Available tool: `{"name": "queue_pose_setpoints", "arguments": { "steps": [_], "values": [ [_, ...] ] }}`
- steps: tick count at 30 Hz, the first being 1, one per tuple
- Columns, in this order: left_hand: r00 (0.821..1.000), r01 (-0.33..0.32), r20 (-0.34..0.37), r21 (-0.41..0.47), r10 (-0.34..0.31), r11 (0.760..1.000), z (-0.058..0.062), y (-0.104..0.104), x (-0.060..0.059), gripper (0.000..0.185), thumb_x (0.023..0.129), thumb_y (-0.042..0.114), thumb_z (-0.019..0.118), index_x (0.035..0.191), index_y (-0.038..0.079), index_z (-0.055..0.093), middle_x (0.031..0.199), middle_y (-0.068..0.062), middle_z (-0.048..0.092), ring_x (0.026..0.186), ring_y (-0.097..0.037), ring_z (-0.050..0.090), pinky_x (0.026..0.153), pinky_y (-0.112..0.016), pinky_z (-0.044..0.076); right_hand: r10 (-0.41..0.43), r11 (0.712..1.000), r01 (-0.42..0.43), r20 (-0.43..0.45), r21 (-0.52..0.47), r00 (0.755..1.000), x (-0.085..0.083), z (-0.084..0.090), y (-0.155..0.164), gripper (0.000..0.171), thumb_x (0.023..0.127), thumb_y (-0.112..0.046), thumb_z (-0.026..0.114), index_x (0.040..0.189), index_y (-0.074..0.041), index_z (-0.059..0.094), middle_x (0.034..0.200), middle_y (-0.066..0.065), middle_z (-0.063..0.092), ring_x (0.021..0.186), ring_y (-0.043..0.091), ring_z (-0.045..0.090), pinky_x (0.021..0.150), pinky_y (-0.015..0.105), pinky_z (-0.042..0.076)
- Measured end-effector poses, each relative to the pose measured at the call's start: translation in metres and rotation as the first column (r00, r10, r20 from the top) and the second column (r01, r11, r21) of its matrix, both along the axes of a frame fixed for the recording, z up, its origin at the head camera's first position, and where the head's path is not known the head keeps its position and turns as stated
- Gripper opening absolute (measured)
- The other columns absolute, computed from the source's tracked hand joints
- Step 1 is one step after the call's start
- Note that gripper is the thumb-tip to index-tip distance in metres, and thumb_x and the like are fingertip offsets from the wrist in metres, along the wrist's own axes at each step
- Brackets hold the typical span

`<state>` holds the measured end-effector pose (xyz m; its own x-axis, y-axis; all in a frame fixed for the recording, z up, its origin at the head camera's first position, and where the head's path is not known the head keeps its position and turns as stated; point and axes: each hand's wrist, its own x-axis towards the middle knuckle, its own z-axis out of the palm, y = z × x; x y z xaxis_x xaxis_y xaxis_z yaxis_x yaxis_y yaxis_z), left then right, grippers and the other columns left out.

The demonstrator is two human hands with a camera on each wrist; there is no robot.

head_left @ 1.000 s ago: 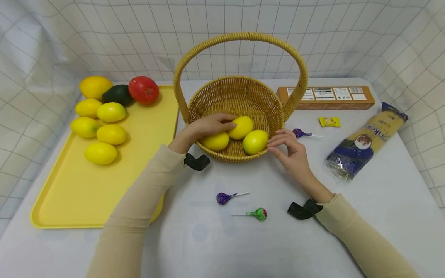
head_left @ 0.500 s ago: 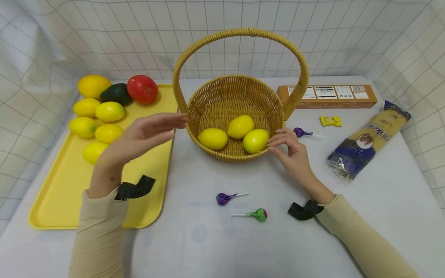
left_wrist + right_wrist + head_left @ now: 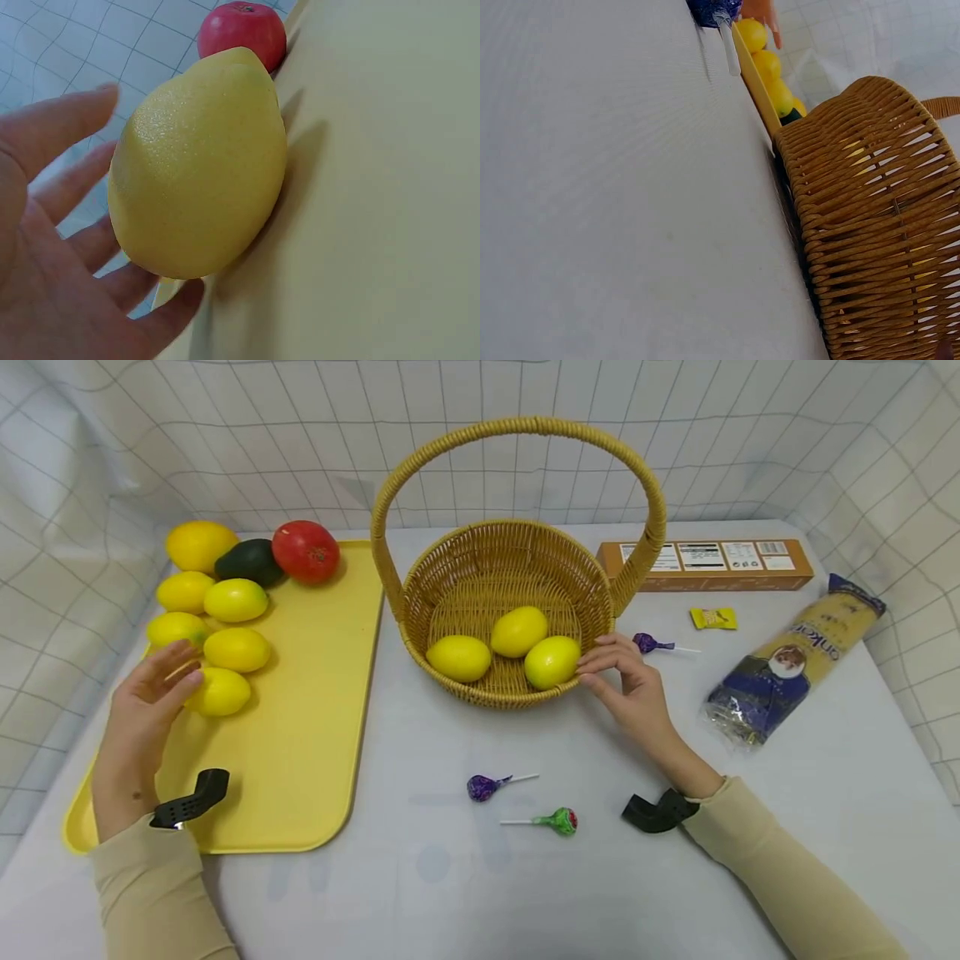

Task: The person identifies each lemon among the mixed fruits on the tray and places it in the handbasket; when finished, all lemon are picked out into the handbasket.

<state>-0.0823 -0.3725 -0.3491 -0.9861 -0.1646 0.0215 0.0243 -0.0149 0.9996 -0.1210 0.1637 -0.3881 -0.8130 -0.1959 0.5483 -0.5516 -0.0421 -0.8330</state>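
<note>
My left hand (image 3: 137,718) is over the yellow tray (image 3: 300,760), beside the nearest lemon (image 3: 220,692). Its fingers are spread behind that lemon, the thumb held apart, in the left wrist view (image 3: 199,165). At the rim of the wicker basket (image 3: 495,585), my right hand (image 3: 636,697) holds on with fingers over the edge and thumb below. Inside the basket lie three lemons, a left one (image 3: 459,658), a middle one (image 3: 519,632) and a right one (image 3: 552,662) close to the right fingertips. The right wrist view shows the basket's woven wall (image 3: 877,225) but hardly any of the hand.
Further lemons (image 3: 236,600), a dark green avocado (image 3: 250,562) and a red fruit (image 3: 306,552) sit on the tray's far part. Lollipops (image 3: 483,788) lie before the basket. To the right are a yellow wrapped candy (image 3: 712,618), a long box (image 3: 705,581) and a pasta-like package (image 3: 795,664).
My left hand has let go of a lemon in the basket and swung left to the nearest lemon on the tray. The right hand has stayed at the basket rim.
</note>
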Motion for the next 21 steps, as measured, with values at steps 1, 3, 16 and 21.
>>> {"name": "queue_pose_setpoints", "arguments": {
  "steps": [1, 3, 16, 21],
  "values": [
    [0.998, 0.046, 0.035, -0.086, -0.043, 0.995, -0.003, -0.002, 0.000, 0.050, 0.093, -0.004, 0.052, 0.141, 0.009, 0.043, 0.129, 0.001, 0.048, 0.124, -0.011, 0.034, 0.091, -0.010, 0.030, -0.001, 1.000, 0.001, -0.003, 0.002, 1.000, 0.000, 0.000, 0.000, 0.030, 0.087, -0.017, 0.067, 0.084, 0.012, 0.062, 0.096, 0.009, 0.065, 0.112, 0.037, 0.038, 0.101, 0.042, 0.023],
    [0.989, 0.118, 0.123, -0.281, -0.087, 0.953, -0.004, -0.004, -0.001, 0.053, 0.095, 0.003, 0.052, 0.144, 0.016, 0.038, 0.133, 0.003, 0.042, 0.125, -0.009, 0.027, 0.091, -0.009, 0.027, -0.002, 1.000, 0.002, -0.010, 0.006, 1.000, 0.000, 0.000, 0.000, 0.030, 0.087, -0.017, 0.067, 0.084, 0.012, 0.061, 0.096, 0.010, 0.065, 0.113, 0.036, 0.039, 0.101, 0.042, 0.024],
    [0.913, 0.370, 0.378, -0.602, -0.156, 0.708, 0.010, -0.008, 0.016, 0.052, 0.094, 0.023, 0.059, 0.142, 0.019, 0.040, 0.132, 0.000, 0.039, 0.114, -0.016, 0.033, 0.075, -0.008, 0.031, -0.007, 1.000, 0.007, 0.006, 0.010, 1.000, 0.002, 0.004, -0.002, 0.014, 0.079, 0.022, 0.059, 0.084, 0.009, 0.063, 0.096, 0.012, 0.064, 0.112, 0.042, 0.037, 0.101, 0.042, 0.025],
    [0.904, 0.427, 0.246, -0.570, -0.350, 0.702, 0.032, 0.018, 0.015, 0.040, 0.095, 0.003, 0.053, 0.134, 0.008, 0.047, 0.125, 0.008, 0.049, 0.105, -0.006, 0.044, 0.080, -0.013, 0.036, -0.011, 1.000, 0.011, 0.010, 0.009, 1.000, 0.002, 0.003, -0.001, 0.004, 0.084, 0.007, 0.064, 0.084, 0.011, 0.062, 0.096, 0.012, 0.064, 0.112, 0.041, 0.037, 0.101, 0.041, 0.024]
  ]
}}
